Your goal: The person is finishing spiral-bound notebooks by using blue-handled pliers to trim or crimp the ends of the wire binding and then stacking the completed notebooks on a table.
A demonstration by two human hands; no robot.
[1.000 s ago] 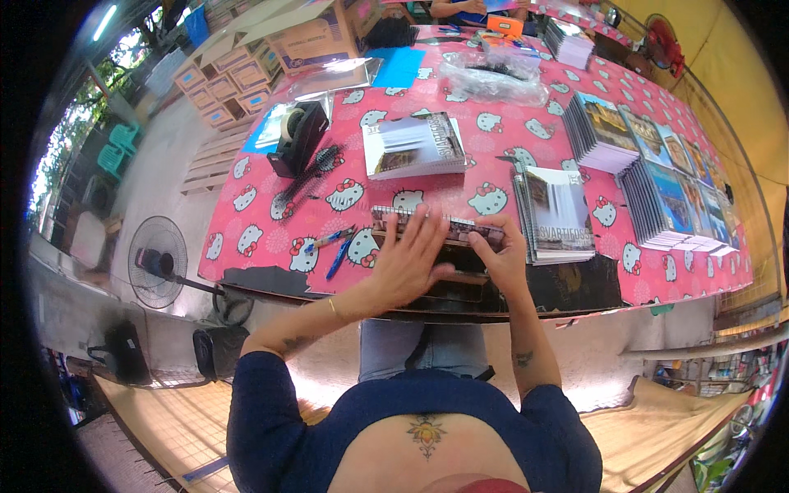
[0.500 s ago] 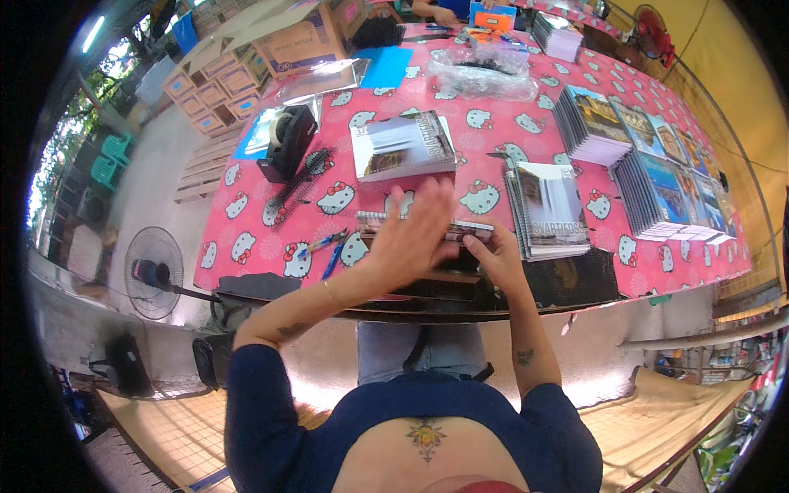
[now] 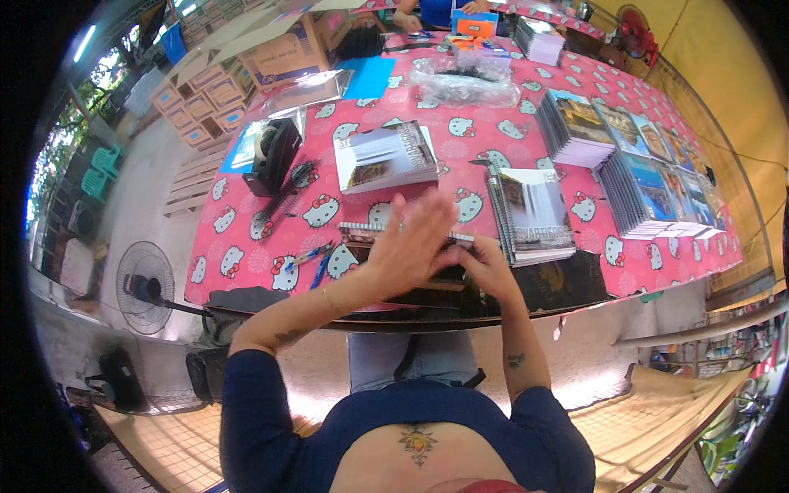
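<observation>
A spiral-bound notebook (image 3: 357,233) stands on its edge near the table's front, its coil side facing up. My left hand (image 3: 413,244) is stretched flat across it, fingers straight and slightly blurred. My right hand (image 3: 488,268) grips the notebook's right end, its fingertips partly covered by my left hand. Just beyond lies a stack of notebooks (image 3: 386,158) with a waterfall cover. Another spiral notebook stack (image 3: 534,215) with a similar cover is right of my right hand.
A black tape dispenser (image 3: 273,158) and loose black coils (image 3: 283,197) lie to the left, with pens (image 3: 310,256) nearer. Tall notebook stacks (image 3: 649,185) fill the right side. Crumpled clear plastic (image 3: 464,82) and a cardboard box (image 3: 292,57) sit farther back. Another person's hand (image 3: 407,20) shows across the table.
The whole view has shifted slightly. My left hand has moved a little to the right along the notebook, closer to my right hand, which keeps its hold.
</observation>
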